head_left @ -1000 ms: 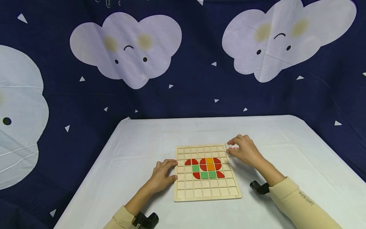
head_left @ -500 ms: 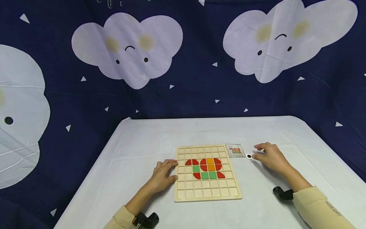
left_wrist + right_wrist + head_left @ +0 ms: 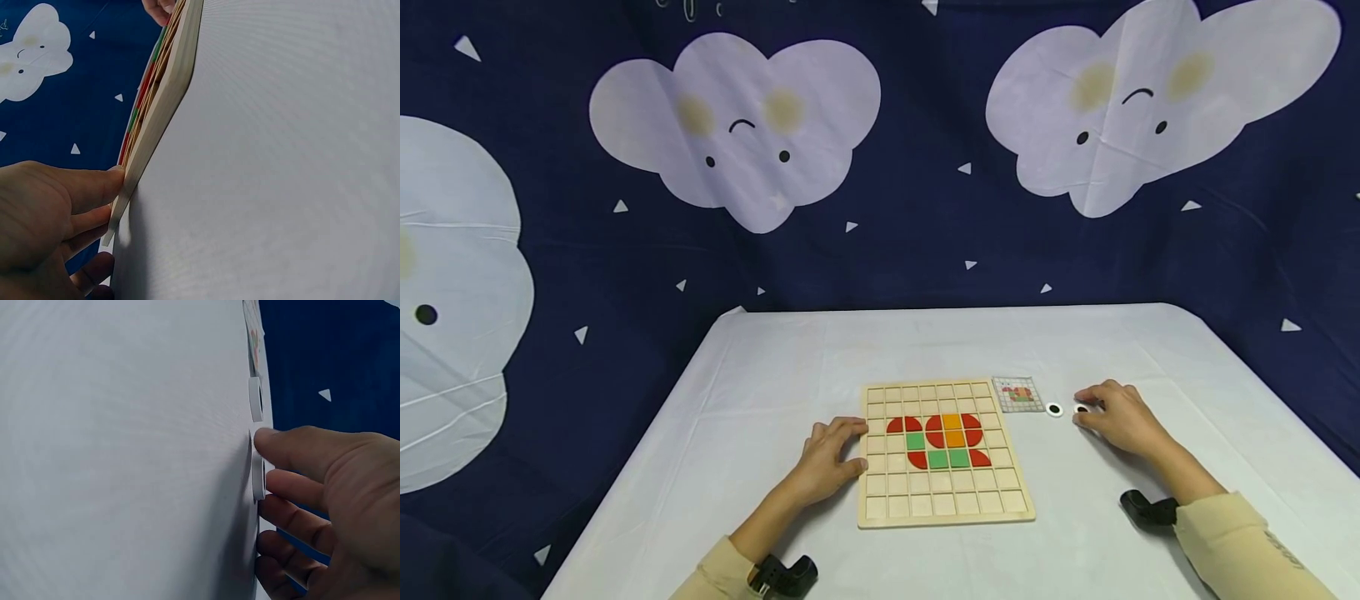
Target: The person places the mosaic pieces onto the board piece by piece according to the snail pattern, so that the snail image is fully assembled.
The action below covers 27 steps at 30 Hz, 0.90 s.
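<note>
A wooden grid board (image 3: 947, 504) lies on the table, with red, orange and green tiles (image 3: 958, 457) set in its middle squares. My left hand (image 3: 822, 467) rests at the board's left edge, thumb and fingertips touching its side. To the board's right, my right hand (image 3: 1123, 421) pinches a small white disc with a black dot (image 3: 259, 478) between thumb and index finger, low at the tabletop. A second such disc (image 3: 1054, 410) lies just left of those fingertips. Beside the board's upper right corner is a small pattern card (image 3: 1018, 394) showing a coloured figure on a grid.
A white cloth covers the table (image 3: 775, 375). Behind it hangs a dark blue curtain (image 3: 925, 250) printed with clouds and triangles. Black wrist cameras (image 3: 1148, 508) sit on both forearms, near the beige sleeves.
My right hand has moved from the pattern card rightward, uncovering the card and one disc, and its thumb and index finger now close around another disc. The left hand stays at the board.
</note>
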{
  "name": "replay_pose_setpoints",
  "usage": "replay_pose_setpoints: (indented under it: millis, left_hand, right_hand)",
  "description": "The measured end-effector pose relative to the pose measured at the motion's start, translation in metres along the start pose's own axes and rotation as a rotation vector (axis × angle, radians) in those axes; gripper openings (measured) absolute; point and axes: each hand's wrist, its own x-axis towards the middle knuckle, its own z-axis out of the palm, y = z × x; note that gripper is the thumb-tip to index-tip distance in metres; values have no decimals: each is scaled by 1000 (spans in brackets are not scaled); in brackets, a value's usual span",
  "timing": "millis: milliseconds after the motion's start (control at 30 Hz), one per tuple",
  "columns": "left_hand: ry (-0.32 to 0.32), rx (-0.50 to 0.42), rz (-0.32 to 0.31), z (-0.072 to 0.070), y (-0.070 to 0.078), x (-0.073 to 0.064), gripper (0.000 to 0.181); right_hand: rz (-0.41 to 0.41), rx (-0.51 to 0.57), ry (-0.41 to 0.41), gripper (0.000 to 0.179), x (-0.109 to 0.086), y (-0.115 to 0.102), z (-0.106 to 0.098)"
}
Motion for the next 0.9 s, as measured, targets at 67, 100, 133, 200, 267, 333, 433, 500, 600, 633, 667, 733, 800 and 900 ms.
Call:
replay_pose_setpoints:
  millis: [67,100,133,200,267,333,433,500,600,633,667,733,800,900]
  left_hand:
    - [-1,0,-1,0,0,0,47]
    - [-2,0,-2,0,0,0,47]
    - [-3,0,-2,0,0,0,47]
    - [-4,2,-2,0,0,0,47]
    - [-3,5,0,0,0,0,47]
    - [-1,3,3,0,0,0,47]
    - [3,5,7,0,0,0,47]
    - [4,5,7,0,0,0,47]
    - [3,4,7,1,-1,0,47]
    - [2,4,8,1,-1,0,47]
    - [2,4,9,1,-1,0,47]
    - [2,6,12,0,0,0,47]
    - [1,4,11,0,0,0,47]
    - [0,1,9,0,0,0,47]
  right_hand:
    - [-2,1,-2,36,0,1,0]
    - [-4,1,-1,35,0,1,1]
    - [-6,1,0,34,0,2,1]
    - [-10,1,2,33,-1,3,1]
    - [-12,1,6,31,-1,3,1]
    - [-14,1,12,29,-1,4,2]
    - [-18,1,22,27,-1,5,3]
    - [-23,1,30,27,-1,6,3]
    - [-28,-2,37,26,-1,7,4]
    - [-29,-3,39,26,-1,7,4]
    - [-27,-3,39,26,-1,7,4]
    - [-18,-1,37,26,-1,6,4]
    - [-13,5,42,26,-2,4,3]
    - [-20,19,58,27,-1,-5,2]
